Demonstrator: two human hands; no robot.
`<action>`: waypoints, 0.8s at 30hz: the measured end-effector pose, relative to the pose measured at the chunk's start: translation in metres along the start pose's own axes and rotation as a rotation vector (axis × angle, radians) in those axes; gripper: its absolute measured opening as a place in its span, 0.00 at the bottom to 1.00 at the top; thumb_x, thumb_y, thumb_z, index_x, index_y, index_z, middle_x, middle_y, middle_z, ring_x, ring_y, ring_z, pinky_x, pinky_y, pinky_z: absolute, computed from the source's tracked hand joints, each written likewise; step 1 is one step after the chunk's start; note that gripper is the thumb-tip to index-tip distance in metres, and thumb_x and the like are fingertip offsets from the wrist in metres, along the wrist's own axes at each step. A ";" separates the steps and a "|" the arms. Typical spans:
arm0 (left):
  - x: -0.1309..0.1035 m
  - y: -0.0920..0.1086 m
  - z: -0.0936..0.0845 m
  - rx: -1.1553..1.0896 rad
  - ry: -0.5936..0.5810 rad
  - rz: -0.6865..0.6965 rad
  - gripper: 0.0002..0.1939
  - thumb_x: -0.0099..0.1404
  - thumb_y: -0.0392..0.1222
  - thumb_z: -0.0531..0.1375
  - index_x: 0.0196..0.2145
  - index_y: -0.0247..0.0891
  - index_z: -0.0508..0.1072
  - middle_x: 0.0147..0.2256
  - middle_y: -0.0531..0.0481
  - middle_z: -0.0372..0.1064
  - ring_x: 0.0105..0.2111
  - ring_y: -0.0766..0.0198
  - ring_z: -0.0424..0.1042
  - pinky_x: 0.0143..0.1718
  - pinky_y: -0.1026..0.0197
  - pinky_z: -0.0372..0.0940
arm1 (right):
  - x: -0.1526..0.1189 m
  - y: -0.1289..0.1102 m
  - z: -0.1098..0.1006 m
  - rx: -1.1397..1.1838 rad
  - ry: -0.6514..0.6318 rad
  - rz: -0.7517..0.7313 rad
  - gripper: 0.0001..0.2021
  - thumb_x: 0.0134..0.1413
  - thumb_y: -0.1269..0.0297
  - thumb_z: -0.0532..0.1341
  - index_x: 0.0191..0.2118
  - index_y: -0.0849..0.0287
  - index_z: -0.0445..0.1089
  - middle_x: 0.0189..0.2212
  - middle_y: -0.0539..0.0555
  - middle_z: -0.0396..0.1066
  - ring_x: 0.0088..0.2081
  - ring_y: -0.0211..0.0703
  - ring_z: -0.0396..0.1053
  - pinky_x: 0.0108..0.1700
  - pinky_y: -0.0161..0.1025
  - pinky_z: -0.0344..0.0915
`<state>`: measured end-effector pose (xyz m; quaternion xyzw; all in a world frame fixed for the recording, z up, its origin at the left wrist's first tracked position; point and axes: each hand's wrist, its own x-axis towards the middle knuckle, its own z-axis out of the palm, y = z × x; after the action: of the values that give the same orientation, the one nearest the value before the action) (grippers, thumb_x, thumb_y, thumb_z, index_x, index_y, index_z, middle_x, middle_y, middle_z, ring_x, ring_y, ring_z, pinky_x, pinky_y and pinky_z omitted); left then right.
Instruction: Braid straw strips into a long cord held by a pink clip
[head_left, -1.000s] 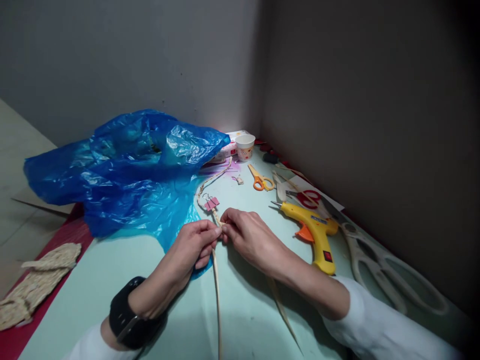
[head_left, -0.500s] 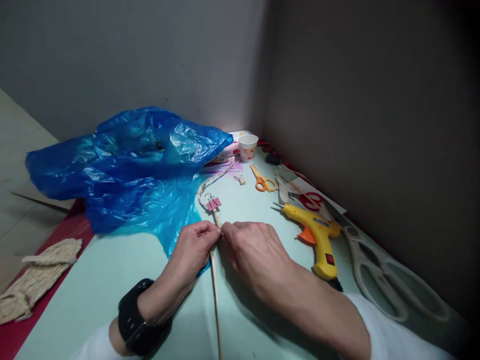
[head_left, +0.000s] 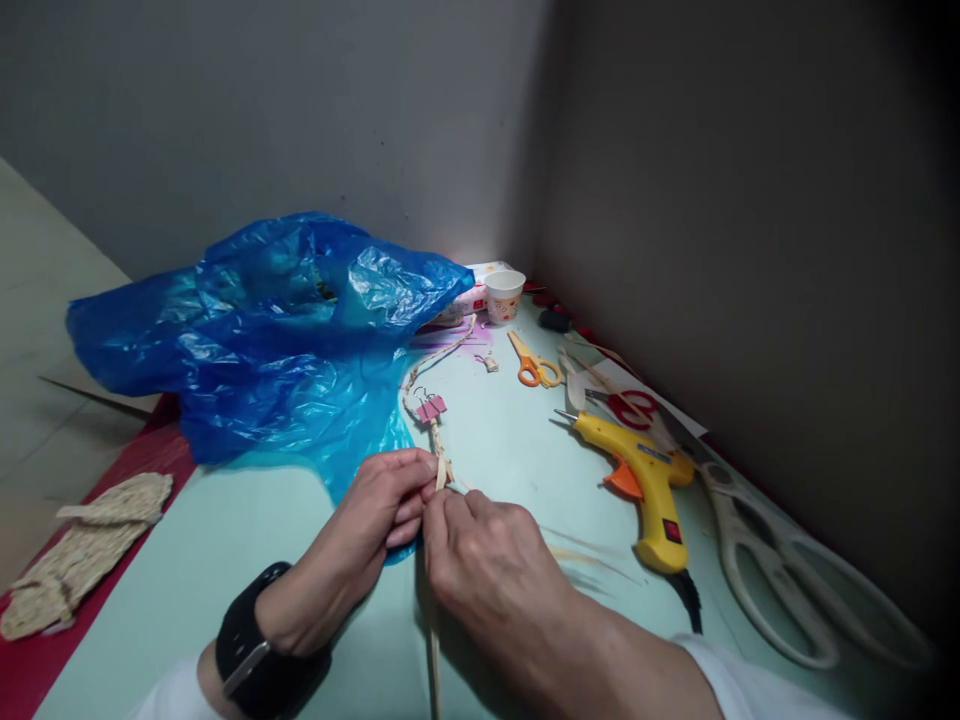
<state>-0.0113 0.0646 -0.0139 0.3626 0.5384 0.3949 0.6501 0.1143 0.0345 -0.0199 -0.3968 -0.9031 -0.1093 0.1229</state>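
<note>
A thin pale braid of straw-like cord (head_left: pixel 437 437) runs down the middle of the table, and a pink binder clip (head_left: pixel 431 409) grips it. Just below the clip, my left hand (head_left: pixel 390 500) pinches the braid between thumb and forefinger. My right hand (head_left: pixel 480 545) is closed close beside it, its fingers bent on the loose strands (head_left: pixel 442 478) at the braid's lower end. A long strand (head_left: pixel 435 660) hangs toward me beneath the hands. My right fingertips are partly hidden.
A crumpled blue plastic bag (head_left: pixel 300 340) lies at the left. To the right are a yellow glue gun (head_left: pixel 652 480), orange scissors (head_left: pixel 534 365), red-handled scissors (head_left: pixel 634 408) and large pale scissors (head_left: pixel 780 570). A paper cup (head_left: pixel 505 297) stands behind; a woven straw piece (head_left: pixel 90 555) lies far left.
My right hand has moved down and toward me, and strands now show between the hands. The left hand stays at the braid. Blurred strands appear right of my right hand.
</note>
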 end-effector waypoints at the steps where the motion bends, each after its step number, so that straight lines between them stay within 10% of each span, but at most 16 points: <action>1: -0.001 0.000 -0.001 -0.013 0.010 0.001 0.14 0.56 0.41 0.61 0.20 0.37 0.60 0.17 0.61 0.49 0.16 0.76 0.42 0.15 0.70 0.39 | 0.000 0.000 0.000 0.006 -0.004 0.004 0.10 0.47 0.80 0.54 0.35 0.66 0.69 0.26 0.58 0.68 0.26 0.48 0.67 0.20 0.39 0.54; 9: -0.003 -0.005 -0.003 -0.005 0.067 0.008 0.09 0.56 0.42 0.64 0.27 0.35 0.69 0.16 0.63 0.50 0.15 0.78 0.41 0.13 0.72 0.38 | 0.002 0.015 -0.007 0.210 -0.038 0.027 0.06 0.52 0.75 0.57 0.35 0.63 0.70 0.27 0.56 0.70 0.29 0.47 0.66 0.29 0.43 0.57; 14: -0.001 -0.009 -0.002 0.085 0.146 0.041 0.11 0.57 0.46 0.63 0.28 0.35 0.69 0.18 0.60 0.55 0.14 0.78 0.46 0.14 0.71 0.41 | 0.015 0.045 -0.015 0.512 0.069 0.298 0.09 0.60 0.67 0.53 0.41 0.59 0.70 0.37 0.57 0.71 0.41 0.48 0.66 0.44 0.44 0.58; 20: 0.000 -0.012 0.002 0.152 0.201 0.038 0.09 0.53 0.45 0.64 0.26 0.37 0.70 0.17 0.60 0.57 0.13 0.77 0.47 0.13 0.70 0.41 | 0.025 0.054 0.002 0.922 -0.255 0.407 0.10 0.64 0.65 0.50 0.40 0.58 0.68 0.33 0.52 0.72 0.35 0.40 0.67 0.35 0.35 0.58; 24: 0.000 -0.010 0.006 0.184 0.281 0.017 0.07 0.54 0.44 0.63 0.26 0.37 0.71 0.17 0.60 0.58 0.14 0.77 0.49 0.14 0.70 0.42 | 0.028 0.052 0.009 0.820 -0.238 0.372 0.10 0.63 0.65 0.52 0.33 0.59 0.68 0.27 0.50 0.69 0.29 0.37 0.62 0.32 0.34 0.54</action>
<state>-0.0047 0.0597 -0.0219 0.3663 0.6551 0.3961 0.5290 0.1331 0.0908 -0.0143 -0.4805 -0.7930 0.3270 0.1826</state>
